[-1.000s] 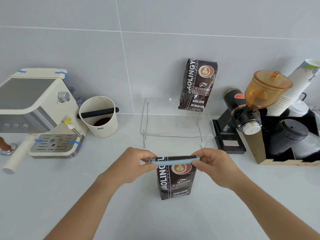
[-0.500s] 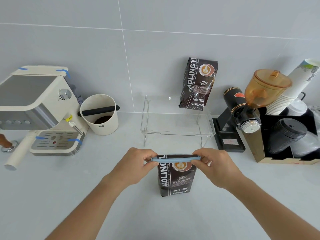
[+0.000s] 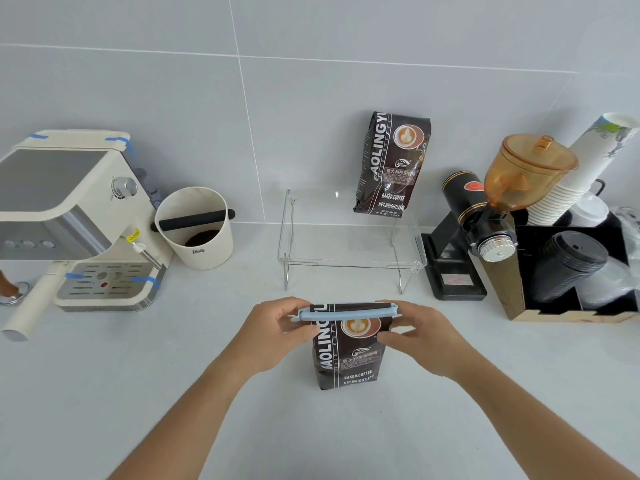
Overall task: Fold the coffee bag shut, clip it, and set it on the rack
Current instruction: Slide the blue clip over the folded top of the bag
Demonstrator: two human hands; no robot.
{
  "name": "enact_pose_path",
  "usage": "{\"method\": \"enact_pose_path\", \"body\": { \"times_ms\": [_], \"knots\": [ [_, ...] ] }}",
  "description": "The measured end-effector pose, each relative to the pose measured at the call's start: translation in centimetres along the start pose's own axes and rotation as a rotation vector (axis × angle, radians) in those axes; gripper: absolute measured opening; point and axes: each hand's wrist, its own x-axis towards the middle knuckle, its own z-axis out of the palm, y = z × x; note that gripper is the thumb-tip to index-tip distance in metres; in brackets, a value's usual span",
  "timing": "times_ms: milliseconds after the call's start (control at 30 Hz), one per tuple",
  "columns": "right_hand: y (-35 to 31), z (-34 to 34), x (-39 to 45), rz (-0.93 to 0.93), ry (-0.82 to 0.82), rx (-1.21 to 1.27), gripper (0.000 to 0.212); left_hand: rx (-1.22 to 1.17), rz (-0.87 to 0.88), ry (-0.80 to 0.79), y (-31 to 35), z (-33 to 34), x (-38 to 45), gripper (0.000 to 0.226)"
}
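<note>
Head view: a dark brown coffee bag (image 3: 348,355) stands upright on the pale counter (image 3: 104,393), near the person and roughly centred. Across its folded top runs a light blue clip (image 3: 346,312), lying level from left to right. The left hand (image 3: 273,332) pinches the clip's left end, thumb below and fingers curled over the top, closed narrowly on it. The right hand (image 3: 420,336) is at the clip's right end, fingers curled behind the bag's top corner and the thumb pressed against the bag's front face just under the clip; its grip is also narrow, on bag and clip together. Whether the clip is fully snapped shut cannot be told.

Farther back, straight beyond the bag, stands a clear acrylic rack (image 3: 349,244), well apart from the hands. A second coffee bag (image 3: 393,164) leans against the tiled wall at the rack's far right. To the left are a cream espresso machine (image 3: 69,220) and a cream knock box (image 3: 195,228) with a black bar across it. To the right are a black grinder (image 3: 485,216) with an amber hopper and a stack of paper cups (image 3: 581,171).
</note>
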Motion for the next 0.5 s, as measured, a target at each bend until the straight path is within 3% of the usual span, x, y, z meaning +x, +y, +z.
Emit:
{"method": "enact_pose_path", "body": {
  "times_ms": [133,500],
  "knots": [
    [2.2,1.0,0.0,0.069,-0.07,0.053,0.053,-0.085,-0.085,0.022,-1.6,1.7,-0.1,0.04],
    [7.0,5.2,-1.3,0.188,0.029,0.27,0.059,-0.159,-0.223,0.056,-5.1,5.6,-1.5,0.058]
  ]
}}
